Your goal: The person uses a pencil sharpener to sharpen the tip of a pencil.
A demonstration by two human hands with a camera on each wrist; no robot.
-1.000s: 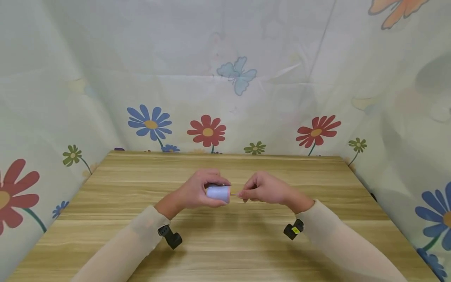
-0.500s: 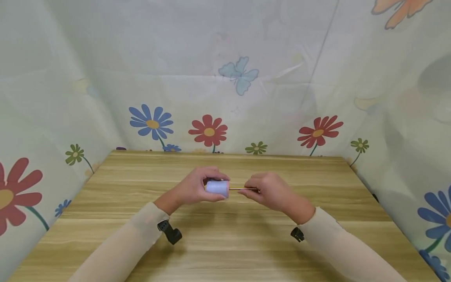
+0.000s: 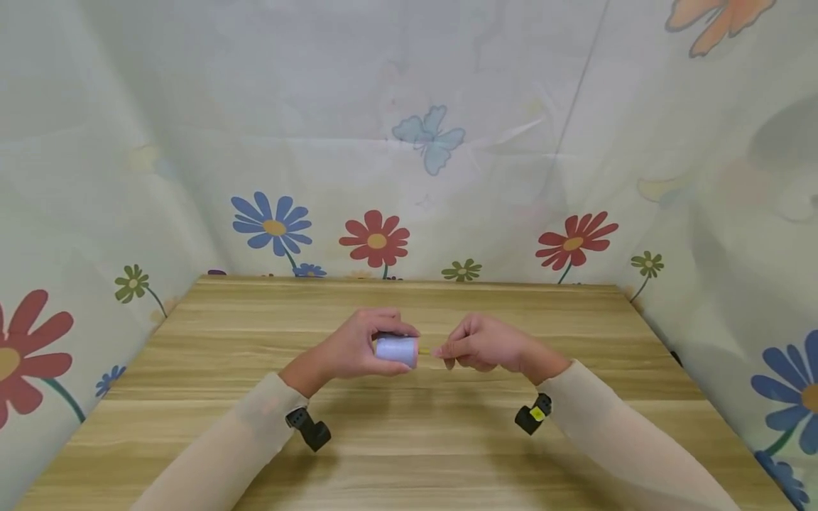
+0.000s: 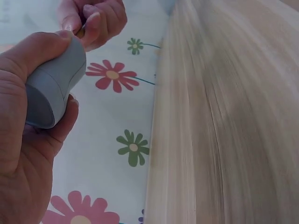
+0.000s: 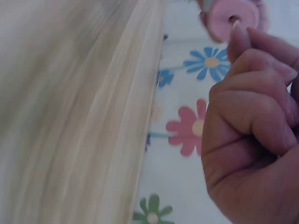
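My left hand (image 3: 358, 344) grips a lavender, barrel-shaped pencil sharpener (image 3: 396, 350), thumb on one side and fingers on the other. The sharpener lies sideways above the table, its pink end facing right. In the right wrist view that pink end (image 5: 224, 21) has a dark round hole in its middle. From it a thin yellowish pencil (image 3: 424, 351) sticks out, a short length showing before my fingers cover it. The thumb and index finger of my right hand (image 3: 482, 344) pinch the pencil close to the pink end, the other fingers curled.
Below both hands is a wood-grain table (image 3: 409, 454). A pale cloth (image 3: 307, 92) printed with flowers and butterflies hangs behind the table and along both sides. Small black cameras (image 3: 309, 428) are strapped at both wrists.
The right hand has turned at the wrist and less of the pencil shows than half a second ago. The left hand keeps its grip on the sharpener, slightly lower in view.
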